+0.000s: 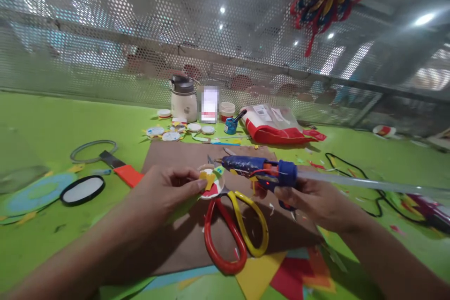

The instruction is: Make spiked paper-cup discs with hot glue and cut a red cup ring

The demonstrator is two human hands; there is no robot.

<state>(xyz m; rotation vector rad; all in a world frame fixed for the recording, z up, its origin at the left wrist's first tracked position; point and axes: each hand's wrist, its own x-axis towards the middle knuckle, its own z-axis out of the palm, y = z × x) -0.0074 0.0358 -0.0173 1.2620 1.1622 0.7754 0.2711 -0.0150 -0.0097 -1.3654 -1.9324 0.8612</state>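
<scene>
Two bare hands meet over a brown board point(165, 157). The left hand point(172, 185) pinches a small paper disc point(213, 192) at its left rim, thumb on a yellow scrap point(208, 179), probably to steady that piece while leaving the far right side bare. The right hand point(309, 199) is wrapped around the grip of a blue glue gun point(251, 168), its nozzle aimed left at the disc; whether the tip touches cannot be told. Holding it sideways seems to keep the long glue stick point(348, 181), trailing right, clear of both wrists.

Scissors point(238, 215) lie just below, handles toward the near side, limiting any drop of the hands. Paper pieces point(260, 272) crowd the board's near edge. The freest room is the board's far strip, before the paint jar point(230, 126) and red bag point(281, 136).
</scene>
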